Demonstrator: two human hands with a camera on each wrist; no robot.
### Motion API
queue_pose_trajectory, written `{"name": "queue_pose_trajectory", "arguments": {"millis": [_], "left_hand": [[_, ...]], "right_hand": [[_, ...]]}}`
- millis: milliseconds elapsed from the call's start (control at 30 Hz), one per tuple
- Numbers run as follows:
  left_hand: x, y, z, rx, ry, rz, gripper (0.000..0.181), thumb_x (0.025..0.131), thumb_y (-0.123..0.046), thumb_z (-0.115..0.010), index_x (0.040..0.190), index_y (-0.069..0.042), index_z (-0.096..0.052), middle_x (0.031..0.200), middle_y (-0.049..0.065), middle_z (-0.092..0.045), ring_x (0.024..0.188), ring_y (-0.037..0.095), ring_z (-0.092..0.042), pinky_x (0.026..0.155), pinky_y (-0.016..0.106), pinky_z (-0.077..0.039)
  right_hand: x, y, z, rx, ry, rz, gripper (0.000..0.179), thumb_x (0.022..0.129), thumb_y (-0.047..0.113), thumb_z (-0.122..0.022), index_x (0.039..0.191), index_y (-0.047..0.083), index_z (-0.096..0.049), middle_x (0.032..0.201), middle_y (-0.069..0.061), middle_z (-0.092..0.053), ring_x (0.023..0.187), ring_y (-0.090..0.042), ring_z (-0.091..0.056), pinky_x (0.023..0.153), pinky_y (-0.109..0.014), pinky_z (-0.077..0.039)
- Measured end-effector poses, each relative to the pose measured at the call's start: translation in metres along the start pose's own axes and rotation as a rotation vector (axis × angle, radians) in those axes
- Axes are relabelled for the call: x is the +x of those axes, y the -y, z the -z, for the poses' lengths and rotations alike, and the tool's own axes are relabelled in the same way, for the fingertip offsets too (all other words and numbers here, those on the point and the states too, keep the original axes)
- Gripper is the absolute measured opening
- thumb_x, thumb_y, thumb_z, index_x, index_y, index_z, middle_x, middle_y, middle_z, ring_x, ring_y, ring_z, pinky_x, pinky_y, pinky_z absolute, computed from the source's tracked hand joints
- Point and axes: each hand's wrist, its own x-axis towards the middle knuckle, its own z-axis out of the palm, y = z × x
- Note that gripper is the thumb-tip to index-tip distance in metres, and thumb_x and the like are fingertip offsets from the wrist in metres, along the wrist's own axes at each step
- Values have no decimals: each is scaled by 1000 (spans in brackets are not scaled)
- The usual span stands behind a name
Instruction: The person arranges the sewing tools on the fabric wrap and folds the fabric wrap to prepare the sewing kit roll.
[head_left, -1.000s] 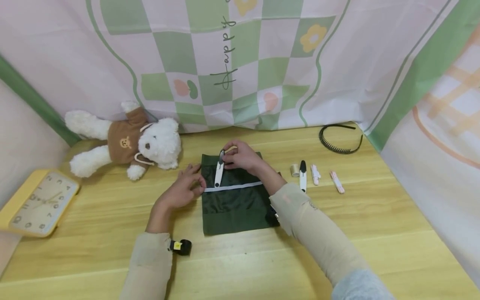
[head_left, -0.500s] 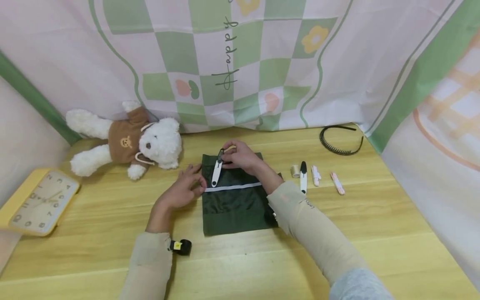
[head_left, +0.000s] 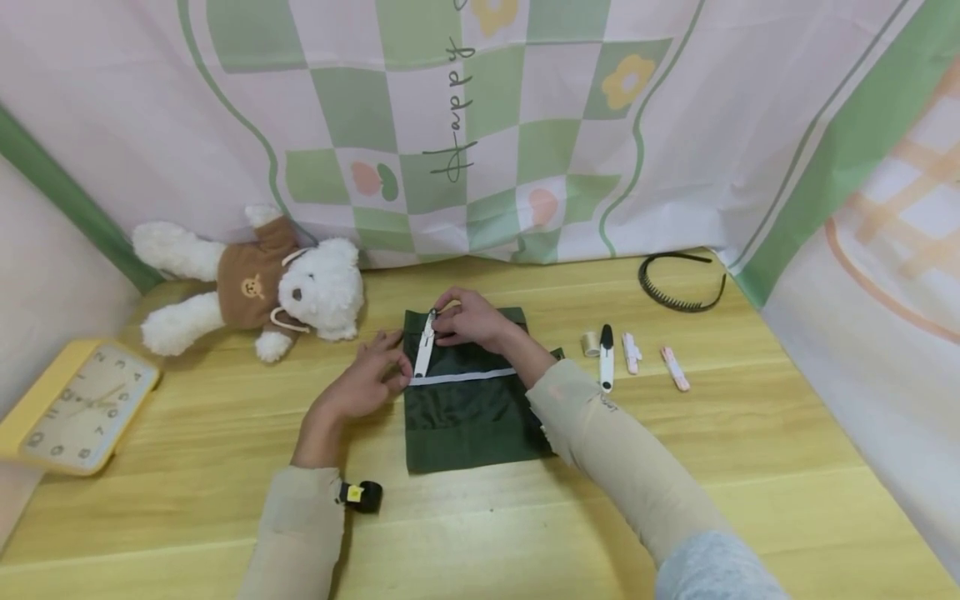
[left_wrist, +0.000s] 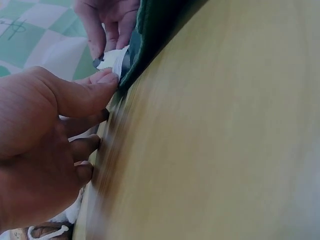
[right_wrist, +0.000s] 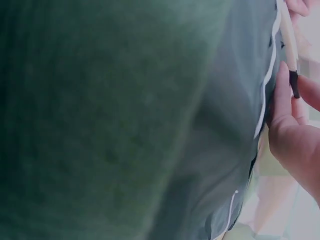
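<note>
A dark green fabric pouch [head_left: 465, 421] with a white trim [head_left: 480, 376] across its middle lies on the table. My left hand [head_left: 367, 377] pinches the trim's left end between thumb and finger; in the left wrist view its thumb [left_wrist: 95, 92] presses on the white edge. White thread snips [head_left: 423, 352] with a black tip stand over the pouch's upper half, their lower end right at the trim. At the black end [right_wrist: 294, 82], my right hand [head_left: 472, 321] pinches them with thumb and fingers. That hand partly hides the pouch's upper right.
Right of the pouch lie a thread spool [head_left: 591, 342], a second pair of snips [head_left: 607, 360] and two pink-and-white bundles, one a pink bundle [head_left: 675, 368]. A black headband [head_left: 681, 283], plush bear [head_left: 255, 283] and yellow clock [head_left: 82, 406] stand farther out. Patterned cloth hangs behind.
My right hand has carried the snips a little left and lowered them, bringing their lower end to the left part of the trim. The left hand has stayed in place.
</note>
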Motion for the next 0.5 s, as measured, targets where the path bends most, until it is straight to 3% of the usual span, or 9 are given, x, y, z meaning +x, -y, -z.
{"name": "queue_pose_trajectory", "arguments": {"millis": [500], "left_hand": [[0,0,1,-26,7,3,11,99,0,-57,91,-7,-62,158,37,-22,148,57,-1,114,69,5]], "right_hand": [[2,-4,-4,-69,72,7,27,99,-5,-61,125,-6,-55,103,-20,-69,86,-24,-69,81,-38,-60]]}}
